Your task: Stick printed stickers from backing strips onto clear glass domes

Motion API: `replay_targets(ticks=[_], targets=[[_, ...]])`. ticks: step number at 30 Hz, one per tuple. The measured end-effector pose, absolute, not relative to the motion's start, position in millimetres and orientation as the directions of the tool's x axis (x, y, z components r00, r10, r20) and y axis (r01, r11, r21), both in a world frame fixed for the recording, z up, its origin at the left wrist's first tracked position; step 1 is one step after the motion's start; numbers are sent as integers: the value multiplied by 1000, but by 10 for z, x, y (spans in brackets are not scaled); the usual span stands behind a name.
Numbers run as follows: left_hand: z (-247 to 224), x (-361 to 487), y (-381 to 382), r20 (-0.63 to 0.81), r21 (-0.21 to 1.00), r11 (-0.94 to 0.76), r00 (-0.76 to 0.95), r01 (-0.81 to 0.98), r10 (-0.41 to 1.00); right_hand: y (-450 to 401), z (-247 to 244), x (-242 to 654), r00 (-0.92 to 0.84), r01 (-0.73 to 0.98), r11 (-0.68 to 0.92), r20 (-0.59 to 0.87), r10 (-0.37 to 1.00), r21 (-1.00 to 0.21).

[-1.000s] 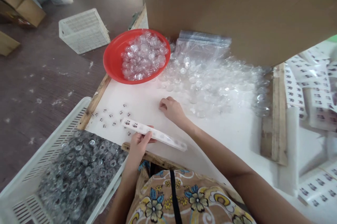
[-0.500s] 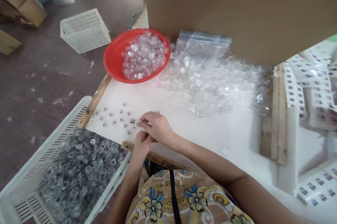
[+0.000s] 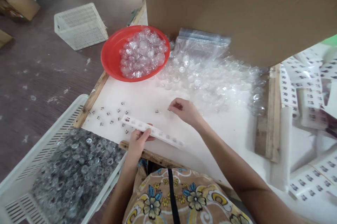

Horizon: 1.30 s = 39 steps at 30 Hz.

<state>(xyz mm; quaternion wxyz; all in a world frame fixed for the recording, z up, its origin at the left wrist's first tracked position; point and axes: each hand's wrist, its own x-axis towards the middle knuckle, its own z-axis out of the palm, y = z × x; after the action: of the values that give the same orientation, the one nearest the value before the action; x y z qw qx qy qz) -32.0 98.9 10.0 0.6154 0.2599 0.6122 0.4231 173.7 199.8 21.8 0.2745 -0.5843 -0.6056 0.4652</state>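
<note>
My left hand (image 3: 138, 140) is closed on a narrow white sticker strip (image 3: 164, 135), held at a slant above the table near its front edge. One dark printed sticker shows at the strip's far left end; fainter marks run along the rest. My right hand (image 3: 184, 111) is over the middle of the white table (image 3: 137, 94), thumb and fingers pinched together. Whatever is at those fingertips is too small to make out. Several small dark-printed stickers (image 3: 108, 113) lie scattered left of the strip, and a single sticker (image 3: 157, 111) lies near my right hand.
A red basin (image 3: 110, 55) of clear domed pieces stands at the back left. Loose clear pieces (image 3: 210, 80) spread before a large cardboard box (image 3: 223, 10). A white crate (image 3: 15, 185) of clear pieces is at lower left. Sticker sheets (image 3: 313, 178) lie at right, past wooden strips (image 3: 273, 118).
My hands, which were close together at the left, have parted. The right has moved right, away from the strip. The strip, hidden before, is now visible in my left hand.
</note>
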Motion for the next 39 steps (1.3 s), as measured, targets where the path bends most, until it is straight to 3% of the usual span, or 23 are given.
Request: replay_targets(ticks=[3,11,17,24,30,34,37,39], targets=[[103,-333,982,-531,839,507,-95,-198,842,2017,100,1941,-203,567,-143,-306,930,-811],[72,-310,952,-518,847,493,-95,-201,850,1943,23,1813,-214,695,-76,-307,927,-715],[64,-304,946,-520,846,499,-86,-187,850,1854,72,1602,-265,829,123,-191,945,-546],[143,-251,973,-522,841,501,-57,-204,851,1925,96,1348,-313,765,142,-170,935,-629],[157,-193,1007,-531,846,526,-40,-87,847,1901,347,925,-414,374,99,-70,908,-922],[133,-148,1006,-504,859,499,-9,-115,864,1827,430,742,-433,407,178,-18,901,-896],[106,-132,989,-473,875,468,-12,-121,881,1715,411,725,-404,507,300,85,911,-808],[90,-125,982,-459,884,456,-14,-106,888,1652,405,744,-396,481,359,167,903,-799]])
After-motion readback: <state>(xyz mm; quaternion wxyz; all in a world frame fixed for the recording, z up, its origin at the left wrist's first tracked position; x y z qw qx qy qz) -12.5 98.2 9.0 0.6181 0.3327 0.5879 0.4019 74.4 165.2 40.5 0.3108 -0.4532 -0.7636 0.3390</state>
